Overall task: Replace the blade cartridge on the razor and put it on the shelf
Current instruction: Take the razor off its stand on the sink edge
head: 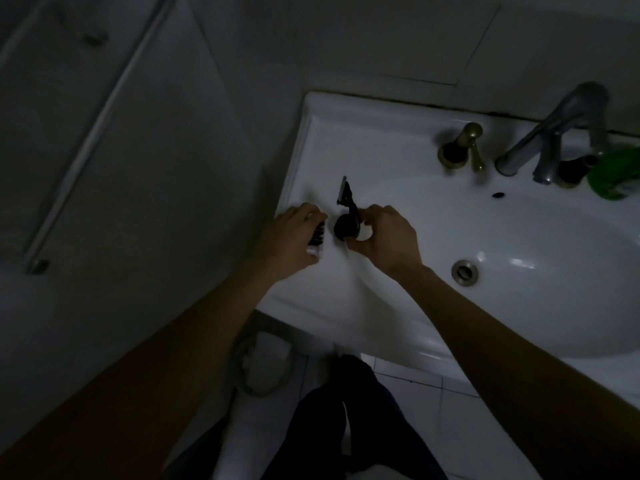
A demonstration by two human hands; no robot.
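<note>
A black razor stands over the left ledge of the white sink, its blade head pointing up and away. My right hand grips its round dark lower end. My left hand, just left of the razor, holds a small black-and-white ribbed object against the ledge; it looks like a cartridge holder, but the dim light hides its detail. The two hands are a short gap apart.
A grey tap and brass handle stand at the back of the sink, with a green bottle at the far right. The drain lies in the basin. A wall rail runs at left. Tiled floor lies below.
</note>
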